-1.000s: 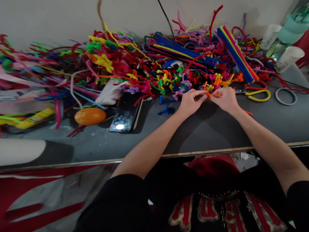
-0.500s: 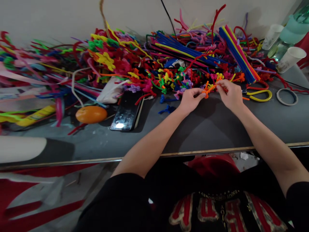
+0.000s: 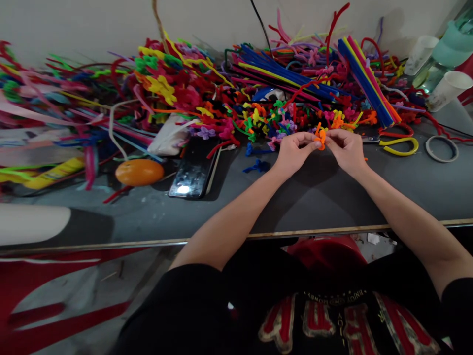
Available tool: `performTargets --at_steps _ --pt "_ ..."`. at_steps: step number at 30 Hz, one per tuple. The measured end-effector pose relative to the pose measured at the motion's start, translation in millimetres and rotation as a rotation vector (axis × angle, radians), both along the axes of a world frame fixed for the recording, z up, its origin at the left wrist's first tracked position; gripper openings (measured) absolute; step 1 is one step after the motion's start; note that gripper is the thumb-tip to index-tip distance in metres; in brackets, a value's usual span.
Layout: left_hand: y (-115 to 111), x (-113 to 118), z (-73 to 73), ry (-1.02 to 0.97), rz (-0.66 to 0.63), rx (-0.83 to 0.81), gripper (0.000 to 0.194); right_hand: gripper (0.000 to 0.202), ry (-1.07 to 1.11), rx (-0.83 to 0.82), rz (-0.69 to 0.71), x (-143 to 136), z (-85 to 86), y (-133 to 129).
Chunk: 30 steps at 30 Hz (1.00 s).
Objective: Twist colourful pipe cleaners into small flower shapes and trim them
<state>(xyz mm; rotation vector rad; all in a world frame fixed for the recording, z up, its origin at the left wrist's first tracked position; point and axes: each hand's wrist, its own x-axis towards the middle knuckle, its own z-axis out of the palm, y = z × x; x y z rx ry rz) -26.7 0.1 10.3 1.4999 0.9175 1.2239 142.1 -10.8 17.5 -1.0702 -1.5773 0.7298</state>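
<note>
Between my two hands is a small orange pipe cleaner (image 3: pixel 320 138), bent into loops, above the front part of the grey table. My left hand (image 3: pixel 295 151) pinches its left side between thumb and fingertips. From the right, my right hand (image 3: pixel 346 149) closes finger and thumb on the same piece; my fingers partly cover it. Just behind lies a heap of small twisted pipe cleaner flowers (image 3: pixel 258 118) in many colours. A dark blue twisted piece (image 3: pixel 256 166) rests on the table left of my left hand.
Scissors (image 3: pixel 399 146) with red and yellow handles and a grey ring (image 3: pixel 442 149) lie to the right. Paper cups (image 3: pixel 449 91) stand behind them. Leftward are a phone (image 3: pixel 192 170) and an orange fruit-like object (image 3: pixel 139 172). Straight pipe cleaners (image 3: pixel 369 81) lie bundled on the heap.
My right hand has moved left and slightly down, closer to my left hand. The orange pipe cleaner now looks more compact, with its right-hand strand no longer stretched out.
</note>
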Motion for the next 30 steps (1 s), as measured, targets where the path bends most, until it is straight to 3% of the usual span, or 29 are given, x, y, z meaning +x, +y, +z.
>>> performTargets --at_steps 7,13,20,23,27,30 --pt "-0.4 -0.8 -1.8 -0.031 0.080 0.043 0.044 0.024 -0.181 0.115 0.001 0.9 8.7 -7.6" --pt "-1.6 -1.9 -3.8 0.055 0.120 0.050 0.041 0.026 -0.369 0.080 -0.019 1.8 19.3 -16.6" --pt "-6.2 -2.6 -2.5 0.092 0.127 0.111 0.040 0.032 -0.221 0.003 -0.019 1.6 18.0 -14.1" --pt "-6.4 -7.4 2.4 0.208 0.160 0.274 0.038 0.040 -0.047 -0.111 0.063 4.0 16.1 -6.4" --pt "-2.3 -16.0 4.4 0.376 0.148 0.527 0.034 0.040 0.112 -0.324 0.279 11.4 16.7 3.0" --pt "-1.0 -19.1 2.6 0.446 0.103 0.616 0.035 0.035 0.141 -0.492 0.458 18.2 19.6 5.9"
